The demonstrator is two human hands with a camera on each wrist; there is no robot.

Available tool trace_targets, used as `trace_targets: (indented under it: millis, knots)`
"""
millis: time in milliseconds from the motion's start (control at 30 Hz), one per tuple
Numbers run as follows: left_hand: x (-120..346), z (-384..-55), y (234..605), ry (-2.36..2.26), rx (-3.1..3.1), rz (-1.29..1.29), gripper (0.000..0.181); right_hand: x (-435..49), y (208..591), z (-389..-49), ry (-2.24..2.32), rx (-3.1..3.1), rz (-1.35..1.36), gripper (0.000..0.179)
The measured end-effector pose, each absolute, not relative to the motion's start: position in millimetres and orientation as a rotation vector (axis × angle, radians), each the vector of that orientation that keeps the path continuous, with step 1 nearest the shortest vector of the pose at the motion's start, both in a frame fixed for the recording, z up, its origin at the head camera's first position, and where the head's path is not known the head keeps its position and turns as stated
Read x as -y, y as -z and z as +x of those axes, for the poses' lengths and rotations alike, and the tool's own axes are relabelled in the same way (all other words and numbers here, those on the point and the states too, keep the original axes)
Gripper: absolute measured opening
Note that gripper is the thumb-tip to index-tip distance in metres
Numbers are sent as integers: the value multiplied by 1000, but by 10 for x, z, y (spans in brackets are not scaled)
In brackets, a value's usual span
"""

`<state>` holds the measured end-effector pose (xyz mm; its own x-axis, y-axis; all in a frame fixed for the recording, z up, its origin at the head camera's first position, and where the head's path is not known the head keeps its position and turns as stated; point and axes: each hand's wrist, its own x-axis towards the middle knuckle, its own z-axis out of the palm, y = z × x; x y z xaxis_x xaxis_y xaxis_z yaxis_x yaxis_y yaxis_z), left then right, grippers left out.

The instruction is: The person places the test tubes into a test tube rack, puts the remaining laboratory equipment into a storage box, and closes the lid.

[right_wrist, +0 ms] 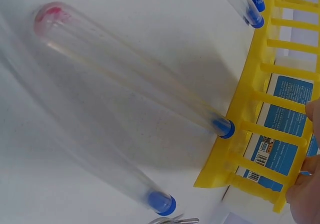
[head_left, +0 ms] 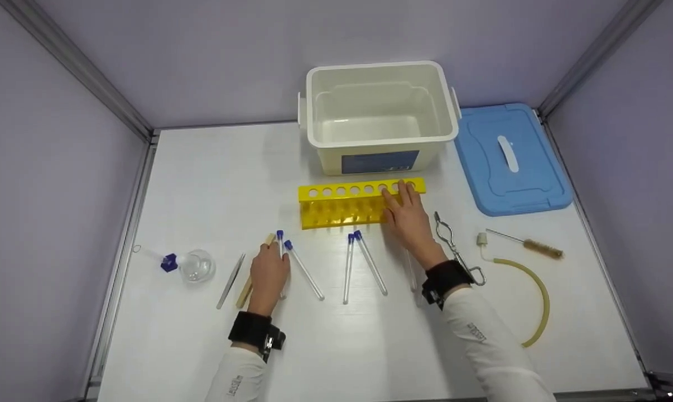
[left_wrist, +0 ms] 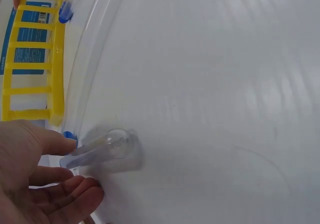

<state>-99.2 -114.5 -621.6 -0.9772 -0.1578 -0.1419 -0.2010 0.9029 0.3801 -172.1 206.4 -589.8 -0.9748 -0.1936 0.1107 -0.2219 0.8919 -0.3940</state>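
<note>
Low over the table's left side, my left hand (head_left: 269,273) holds a test tube (left_wrist: 97,149) with a blue cap between thumb and fingers; its rounded end points toward the left wrist camera. A wooden piece (head_left: 244,297) lies partly under this hand, beside metal tweezers (head_left: 230,282). My right hand (head_left: 410,220) rests its fingers on the right end of the yellow test tube rack (head_left: 336,192), which stands upright. Blue-capped tubes lie in front of the rack: one near the left hand (head_left: 306,271), a middle pair (head_left: 347,271), and others under the right wrist, one with a pink-tinted end (right_wrist: 52,16).
Behind the rack stands an open white bin (head_left: 328,159), its blue lid (head_left: 481,184) lying to the right. Crucible tongs (head_left: 451,240), a tube brush (head_left: 543,248) and a stopper with yellow hose (head_left: 546,301) lie right. At left is a spirit lamp-like glass flask (head_left: 197,266).
</note>
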Motion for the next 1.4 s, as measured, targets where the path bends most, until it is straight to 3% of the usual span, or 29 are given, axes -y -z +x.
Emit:
trace_targets:
  millis: [367, 667, 833, 1400]
  knots:
    - [1174, -1032, 6219, -676, -2931, -351, 21, -2043, 5909, -1674, -640, 2980, 323, 49]
    - [1171, -1023, 6137, -761, -2920, -437, 33, -2033, 5903, -1633, -613, 2945, 330, 48]
    - [1182, -1079, 5983, -856, -3052, -370, 38, -2023, 5885, -1643, -612, 2935, 335, 48]
    - [1045, -1267, 5657, -1452, -3183, -164, 30, -2031, 5891, -1668, -598, 2991, 320, 49]
